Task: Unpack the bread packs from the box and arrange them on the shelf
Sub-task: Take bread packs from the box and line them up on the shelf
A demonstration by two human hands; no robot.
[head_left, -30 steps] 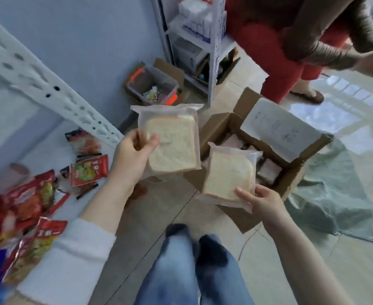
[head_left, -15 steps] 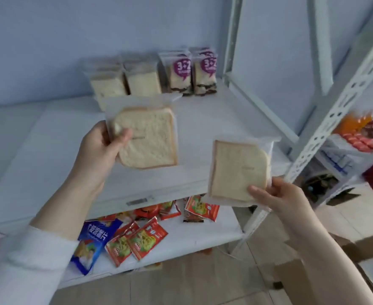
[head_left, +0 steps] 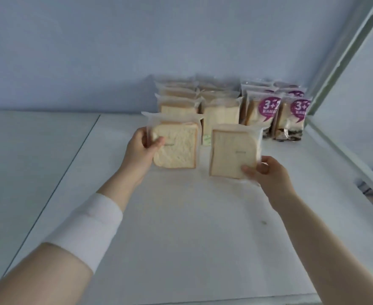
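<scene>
Bread packs [head_left: 174,150] nearer the back rows [head_left: 221,115] than before.

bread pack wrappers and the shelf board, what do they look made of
Wrapper of the bread pack in the left hand: thin clear plastic film, faintly frosted, since the slice shows through and the sealed top edge stands loose. Shelf board: smooth matt white, probably painted metal or laminate; the look leaves it open.
</scene>
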